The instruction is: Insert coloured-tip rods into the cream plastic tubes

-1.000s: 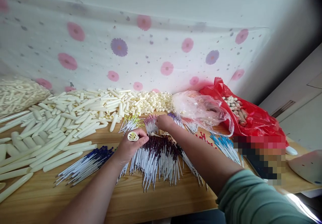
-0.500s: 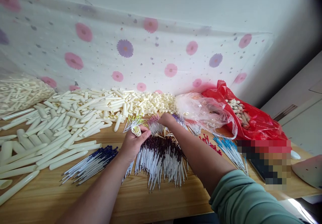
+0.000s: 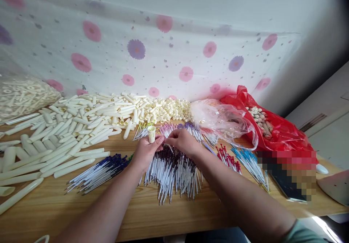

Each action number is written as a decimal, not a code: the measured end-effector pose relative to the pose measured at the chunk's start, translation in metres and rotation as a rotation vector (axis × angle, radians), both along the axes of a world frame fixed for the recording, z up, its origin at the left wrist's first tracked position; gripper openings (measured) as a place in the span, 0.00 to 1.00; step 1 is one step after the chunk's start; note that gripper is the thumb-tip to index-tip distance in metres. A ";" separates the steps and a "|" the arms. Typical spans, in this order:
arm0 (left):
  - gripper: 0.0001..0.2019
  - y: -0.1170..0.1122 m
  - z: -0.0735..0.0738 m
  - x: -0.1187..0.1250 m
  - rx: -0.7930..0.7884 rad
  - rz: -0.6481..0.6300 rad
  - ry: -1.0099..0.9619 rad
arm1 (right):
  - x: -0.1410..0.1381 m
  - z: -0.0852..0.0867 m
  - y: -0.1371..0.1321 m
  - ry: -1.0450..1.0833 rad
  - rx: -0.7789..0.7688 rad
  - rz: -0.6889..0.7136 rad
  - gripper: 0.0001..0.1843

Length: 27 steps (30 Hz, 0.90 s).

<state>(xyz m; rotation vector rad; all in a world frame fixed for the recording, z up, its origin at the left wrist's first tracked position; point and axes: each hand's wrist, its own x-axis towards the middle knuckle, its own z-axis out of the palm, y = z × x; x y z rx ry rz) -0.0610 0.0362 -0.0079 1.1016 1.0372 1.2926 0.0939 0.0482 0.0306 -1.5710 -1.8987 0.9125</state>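
Note:
My left hand is closed round a short cream plastic tube, held upright over the wooden table. My right hand is right beside it, fingers pinched on a thin white refill whose end points toward the tube. Both hands hover above a heap of dark-tipped white refills. A bundle of blue-tipped refills lies to the left of my left forearm.
Cream tubes of several lengths cover the left and back of the table, with small cream rings behind my hands. A clear bag and a red bag sit at the right, near red-tipped and light-blue refills.
My right hand has drawn back from the far refill piles to meet my left hand, now pinching a refill. My left hand turned the cream tube upright and shifted slightly forward.

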 end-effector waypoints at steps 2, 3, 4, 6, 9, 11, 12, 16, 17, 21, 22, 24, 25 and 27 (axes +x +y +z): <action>0.17 -0.002 -0.002 0.004 0.020 -0.034 -0.028 | -0.003 -0.002 -0.019 0.014 0.081 -0.003 0.12; 0.15 -0.004 -0.002 0.005 0.048 -0.051 -0.036 | -0.004 -0.003 -0.026 0.008 0.126 -0.009 0.12; 0.13 -0.005 -0.001 0.006 0.069 -0.061 -0.041 | -0.004 -0.005 -0.031 -0.005 0.161 -0.011 0.12; 0.12 -0.008 0.002 0.008 0.077 -0.060 -0.048 | -0.003 -0.009 -0.038 -0.026 0.192 0.016 0.11; 0.14 -0.011 0.009 0.008 0.043 -0.076 -0.069 | 0.005 -0.015 -0.040 0.082 0.223 0.160 0.09; 0.15 -0.013 0.012 0.007 0.048 -0.124 -0.098 | 0.011 -0.018 -0.038 0.266 0.289 0.213 0.11; 0.15 -0.014 0.013 0.006 0.052 -0.156 -0.117 | 0.014 -0.019 -0.037 0.364 0.330 0.199 0.11; 0.13 -0.017 0.011 0.006 0.073 -0.327 -0.179 | 0.024 -0.021 -0.030 0.601 0.452 0.142 0.09; 0.12 -0.018 0.010 0.006 0.069 -0.378 -0.186 | 0.026 -0.020 -0.029 0.618 0.472 0.187 0.11; 0.12 -0.020 0.008 0.007 0.019 -0.543 -0.190 | 0.029 -0.018 -0.027 0.618 0.535 0.412 0.11; 0.12 -0.021 0.008 0.007 0.006 -0.565 -0.188 | 0.030 -0.017 -0.027 0.624 0.531 0.449 0.09; 0.13 -0.022 0.009 0.007 -0.015 -0.597 -0.185 | 0.032 -0.015 -0.027 0.640 0.511 0.493 0.07; 0.13 -0.023 0.009 0.007 -0.023 -0.611 -0.185 | 0.032 -0.014 -0.027 0.641 0.504 0.508 0.07; 0.14 -0.025 0.009 0.007 -0.025 -0.632 -0.191 | 0.033 -0.012 -0.028 0.636 0.508 0.536 0.06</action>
